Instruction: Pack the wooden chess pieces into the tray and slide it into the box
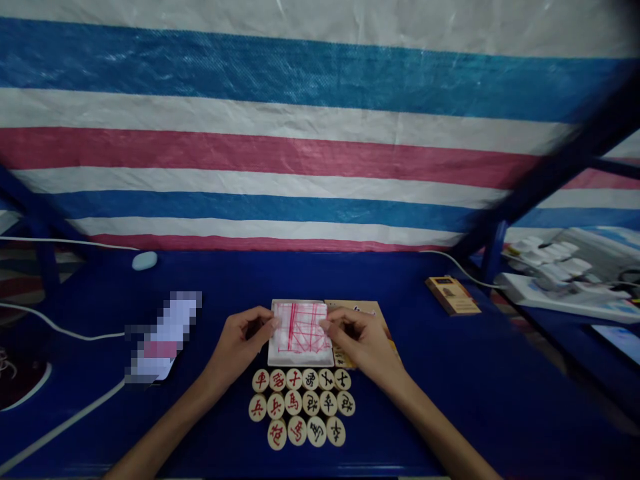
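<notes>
A folded white sheet printed with red lines is pinched between both hands, above an open white box tray. My left hand grips its left edge, thumb against fingers. On the opposite edge, my right hand holds it the same way. Partly under the right hand lies a tan box lid with dark writing. Nearer to me, round xiangqi pieces sit in three rows, red characters on the left and black on the right.
A phone with a blurred screen lies at left beside white cables. A pale blue rounded object is at the back left. At right are a yellow-brown small box, a white power strip with plugs, and another phone. Striped sheeting hangs behind.
</notes>
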{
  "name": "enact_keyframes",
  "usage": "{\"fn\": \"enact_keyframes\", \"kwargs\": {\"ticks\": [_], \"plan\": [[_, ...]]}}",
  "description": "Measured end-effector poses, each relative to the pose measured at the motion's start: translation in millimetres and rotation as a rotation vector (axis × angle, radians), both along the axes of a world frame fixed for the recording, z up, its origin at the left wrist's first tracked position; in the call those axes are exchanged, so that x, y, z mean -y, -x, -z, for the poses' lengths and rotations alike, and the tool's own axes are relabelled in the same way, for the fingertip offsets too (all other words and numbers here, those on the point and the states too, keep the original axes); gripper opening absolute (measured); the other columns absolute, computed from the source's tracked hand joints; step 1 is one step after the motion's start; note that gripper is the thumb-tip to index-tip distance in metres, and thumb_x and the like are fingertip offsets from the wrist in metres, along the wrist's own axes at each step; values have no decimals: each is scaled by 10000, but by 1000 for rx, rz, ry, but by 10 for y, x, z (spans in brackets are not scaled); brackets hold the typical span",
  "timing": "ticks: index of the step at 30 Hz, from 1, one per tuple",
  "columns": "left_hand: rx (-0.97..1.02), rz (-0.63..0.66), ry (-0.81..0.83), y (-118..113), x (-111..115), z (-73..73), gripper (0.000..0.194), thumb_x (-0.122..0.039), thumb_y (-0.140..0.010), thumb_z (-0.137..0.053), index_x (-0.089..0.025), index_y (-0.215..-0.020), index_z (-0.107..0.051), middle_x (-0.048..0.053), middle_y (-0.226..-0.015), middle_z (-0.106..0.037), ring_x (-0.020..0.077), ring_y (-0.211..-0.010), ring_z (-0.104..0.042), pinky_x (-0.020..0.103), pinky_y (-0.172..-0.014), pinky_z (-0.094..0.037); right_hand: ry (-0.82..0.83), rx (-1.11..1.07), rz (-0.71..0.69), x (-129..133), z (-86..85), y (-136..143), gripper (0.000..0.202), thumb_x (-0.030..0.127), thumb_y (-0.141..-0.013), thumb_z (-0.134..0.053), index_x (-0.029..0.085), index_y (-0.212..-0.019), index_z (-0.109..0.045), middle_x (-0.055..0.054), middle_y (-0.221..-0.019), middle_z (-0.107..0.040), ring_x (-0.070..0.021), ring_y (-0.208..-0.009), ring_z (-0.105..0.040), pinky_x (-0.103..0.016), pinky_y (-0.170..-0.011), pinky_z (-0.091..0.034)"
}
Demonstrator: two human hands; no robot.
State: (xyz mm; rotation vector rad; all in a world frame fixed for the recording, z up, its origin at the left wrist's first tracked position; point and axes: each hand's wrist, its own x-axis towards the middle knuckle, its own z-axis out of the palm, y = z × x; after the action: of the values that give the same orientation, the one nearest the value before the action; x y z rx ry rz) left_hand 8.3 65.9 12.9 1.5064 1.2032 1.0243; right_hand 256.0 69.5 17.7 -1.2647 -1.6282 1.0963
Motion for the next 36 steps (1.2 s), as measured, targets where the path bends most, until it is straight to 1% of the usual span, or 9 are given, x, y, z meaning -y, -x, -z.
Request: {"fn": "enact_keyframes", "kwargs": {"ticks": [7,18,25,27,29,30,32,34,36], "plan": [[-6,2,15,3,1,15,290,-441,-916,-643,-174,-807,-675,-27,-664,-536,83,-565,-424,211,-529,-344,9,-14,-18,3,33,0,285,422,-921,-627,199,-745,-642,14,-636,-542,-103,-575,-439,-264,-522,-327],[8,10,25,4,7,-7,290,-437,-909,-656,-171,-799,-685,-32,-639,-563,80,-548,-445,209,-526,-351,22,-35,-60,26,25,-23,316,420,-940,-611,195,-719,-598,28,-632,-517,-97,-582,-428,-258,-526,-308],[16,12,62,-10,21,3,293,-441,-938,-633,-166,-896,-727,-48,-456,-553,92,-464,-461,218,-527,-367,17,-42,-15,24,54,-4,277,435,-920,-643,197,-778,-646,39,-599,-524,-98,-556,-430,-262,-520,-315],[19,-8,59,-9,27,-12,287,-438,-933,-641,-168,-929,-741,-18,-524,-638,104,-503,-502,225,-547,-388,12,-52,6,27,56,1,243,432,-919,-643,200,-851,-671,42,-587,-536,-102,-550,-443,-266,-530,-336],[30,-32,62,-1,30,-33,284,-441,-921,-655,-176,-946,-753,13,-666,-714,91,-495,-468,225,-506,-360,15,-66,11,34,40,-3,230,426,-925,-632,204,-933,-692,32,-600,-589,-109,-551,-472,-273,-547,-364],[50,-33,79,7,32,-44,289,-447,-922,-651,-182,-964,-758,15,-696,-715,82,-476,-431,226,-479,-336,16,-70,14,39,23,-8,233,424,-927,-625,208,-965,-704,20,-625,-625,-112,-555,-486,-276,-551,-373],[122,-8,127,24,36,-69,318,-461,-951,-601,-195,-1022,-761,-8,-630,-647,79,-452,-390,225,-457,-314,15,-78,19,52,-24,-21,251,424,-939,-596,224,-1002,-732,1,-682,-671,-118,-565,-510,-282,-554,-382],[180,25,140,33,42,-94,338,-459,-976,-555,-199,-1041,-761,-19,-586,-582,87,-479,-435,223,-487,-354,9,-87,8,66,-70,-29,284,428,-961,-547,243,-1010,-756,-9,-708,-681,-130,-596,-546,-289,-568,-401],[168,33,84,28,50,-117,311,-441,-966,-579,-192,-974,-765,13,-726,-658,80,-525,-482,223,-520,-395,-14,-82,17,78,-89,-20,274,424,-953,-559,249,-983,-768,-18,-729,-690,-145,-647,-589,-294,-594,-432]]}}
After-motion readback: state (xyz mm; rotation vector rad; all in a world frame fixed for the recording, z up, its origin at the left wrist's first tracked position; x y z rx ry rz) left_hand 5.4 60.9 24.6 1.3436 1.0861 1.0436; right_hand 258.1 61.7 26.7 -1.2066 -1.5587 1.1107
